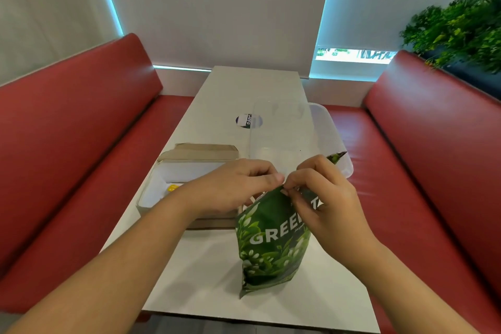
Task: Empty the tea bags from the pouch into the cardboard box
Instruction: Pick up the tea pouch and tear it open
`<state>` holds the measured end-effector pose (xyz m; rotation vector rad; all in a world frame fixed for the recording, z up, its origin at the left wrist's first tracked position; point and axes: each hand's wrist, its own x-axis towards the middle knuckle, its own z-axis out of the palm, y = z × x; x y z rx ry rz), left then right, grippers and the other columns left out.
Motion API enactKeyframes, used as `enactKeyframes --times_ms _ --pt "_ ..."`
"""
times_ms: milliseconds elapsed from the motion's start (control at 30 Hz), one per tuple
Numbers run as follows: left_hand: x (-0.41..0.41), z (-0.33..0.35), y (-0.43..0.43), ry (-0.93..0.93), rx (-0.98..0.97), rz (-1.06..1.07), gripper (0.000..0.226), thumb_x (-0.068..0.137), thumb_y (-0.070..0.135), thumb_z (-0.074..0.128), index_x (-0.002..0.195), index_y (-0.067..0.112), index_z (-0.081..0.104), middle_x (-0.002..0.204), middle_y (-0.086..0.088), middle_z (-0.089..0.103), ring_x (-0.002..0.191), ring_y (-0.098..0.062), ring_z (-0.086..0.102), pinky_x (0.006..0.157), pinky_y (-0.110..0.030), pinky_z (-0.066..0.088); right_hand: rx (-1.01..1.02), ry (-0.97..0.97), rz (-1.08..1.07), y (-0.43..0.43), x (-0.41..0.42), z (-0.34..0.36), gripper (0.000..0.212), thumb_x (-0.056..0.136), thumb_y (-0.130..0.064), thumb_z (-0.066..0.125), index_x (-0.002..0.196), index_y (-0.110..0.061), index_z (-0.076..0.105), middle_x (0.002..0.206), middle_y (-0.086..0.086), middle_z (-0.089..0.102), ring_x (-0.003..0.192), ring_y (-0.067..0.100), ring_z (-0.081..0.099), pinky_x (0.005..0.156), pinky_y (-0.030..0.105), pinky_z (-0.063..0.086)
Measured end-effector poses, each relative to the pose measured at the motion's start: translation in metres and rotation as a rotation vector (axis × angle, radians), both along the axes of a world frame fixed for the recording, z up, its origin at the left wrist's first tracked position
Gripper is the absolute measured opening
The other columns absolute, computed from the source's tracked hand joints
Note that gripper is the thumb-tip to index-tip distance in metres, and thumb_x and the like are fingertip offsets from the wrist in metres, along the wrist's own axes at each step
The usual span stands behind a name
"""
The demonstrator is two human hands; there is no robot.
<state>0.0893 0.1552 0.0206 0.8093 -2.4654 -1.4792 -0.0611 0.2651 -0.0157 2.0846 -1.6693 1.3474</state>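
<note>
White table (206, 274) bears a pouch (271, 252) reading "GREE", top pinched by left hand (233, 187) and right hand (325, 198).

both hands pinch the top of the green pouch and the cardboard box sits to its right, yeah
Not quite. The head view shows the box left of the pouch, not right. The left hand and the right hand do both pinch the pouch's top.
</note>
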Motion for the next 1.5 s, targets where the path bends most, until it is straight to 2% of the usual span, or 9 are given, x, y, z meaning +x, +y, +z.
enactKeyframes --times_ms 267,467,533,633,867,1100,1267,1400,1500 --pt "0.004 0.004 -0.001 0.022 -0.048 -0.015 0.022 0.091 0.042 0.054 0.089 0.026 0.069 0.087 0.005 0.07 0.085 -0.012 0.065 0.073 -0.026 0.053 0.02 0.027 -0.006 0.001 -0.001 0.004 0.009 0.085 -0.015 0.057 0.082 -0.01 0.063 0.086 0.002 0.054 0.077 0.02 0.054 0.061 0.035 0.048" --pt "0.004 0.008 0.002 0.043 -0.18 0.023 0.021 0.09 0.036 0.056 0.077 0.025 0.07 0.07 0.008 0.064 0.064 -0.003 0.055 0.065 -0.026 0.046 0.073 0.181 -0.083 0.003 -0.005 0.009 0.016 0.086 -0.027 0.055 0.089 -0.013 0.062 0.09 0.0 0.054 0.079 0.018 0.053 0.064 0.034 0.049" --pt "0.004 0.008 0.003 0.038 -0.215 0.03 0.021 0.089 0.034 0.056 0.076 0.026 0.07 0.072 0.007 0.066 0.066 -0.006 0.058 0.066 -0.029 0.047 0.076 0.208 -0.104 0.003 -0.006 0.008 0.017 0.088 -0.028 0.056 0.092 -0.013 0.063 0.09 0.0 0.054 0.079 0.019 0.053 0.065 0.033 0.049" --pt "0.001 0.009 0.003 0.029 -0.229 0.042 0.019 0.087 0.033 0.058 0.076 0.024 0.071 0.075 0.004 0.069 0.073 -0.011 0.062 0.073 -0.036 0.052 0.059 0.177 -0.095 0.002 -0.005 0.005 0.017 0.088 -0.025 0.056 0.093 -0.012 0.066 0.089 0.001 0.055 0.078 0.019 0.053 0.064 0.033 0.049" --pt "-0.001 0.004 0.003 0.057 -0.288 0.046 0.016 0.086 0.035 0.059 0.076 0.028 0.07 0.074 0.01 0.068 0.07 -0.003 0.062 0.065 -0.022 0.051 0.001 -0.053 -0.049 0.0 -0.007 -0.007 0.017 0.087 -0.024 0.061 0.09 -0.009 0.069 0.085 0.002 0.055 0.075 0.02 0.057 0.062 0.036 0.051" --pt "0.005 0.002 0.001 0.085 -0.264 0.05 0.016 0.088 0.032 0.061 0.077 0.026 0.07 0.076 0.009 0.07 0.071 -0.008 0.064 0.068 -0.025 0.052 -0.028 0.055 -0.162 0.0 -0.022 -0.003 0.016 0.089 -0.02 0.058 0.091 -0.008 0.068 0.085 0.002 0.056 0.075 0.02 0.055 0.063 0.036 0.049" --pt "-0.002 0.01 0.002 0.01 -0.285 -0.004 0.018 0.088 0.036 0.057 0.078 0.026 0.068 0.077 0.009 0.067 0.073 -0.003 0.061 0.07 -0.025 0.05 -0.046 0.02 -0.158 0.0 -0.02 -0.006 0.012 0.086 -0.014 0.058 0.089 -0.007 0.068 0.091 -0.002 0.044 0.079 0.015 0.05 0.063 0.032 0.048" --pt "-0.015 0.012 0.002 -0.048 -0.297 -0.059 0.026 0.091 0.043 0.051 0.073 0.027 0.061 0.068 0.011 0.06 0.067 -0.006 0.056 0.067 -0.03 0.048 -0.073 0.016 -0.119 0.0 -0.015 -0.009 0.014 0.088 -0.018 0.059 0.09 -0.007 0.068 0.088 0.001 0.048 0.077 0.016 0.051 0.061 0.033 0.048" --pt "-0.019 0.009 0.002 -0.036 -0.237 -0.086 0.031 0.094 0.039 0.047 0.066 0.03 0.054 0.061 0.016 0.055 0.061 -0.001 0.05 0.064 -0.027 0.041 -0.048 0.021 -0.121 0.003 -0.018 -0.008 0.016 0.089 -0.023 0.057 0.093 -0.011 0.066 0.088 0.002 0.052 0.076 0.02 0.055 0.059 0.038 0.051"
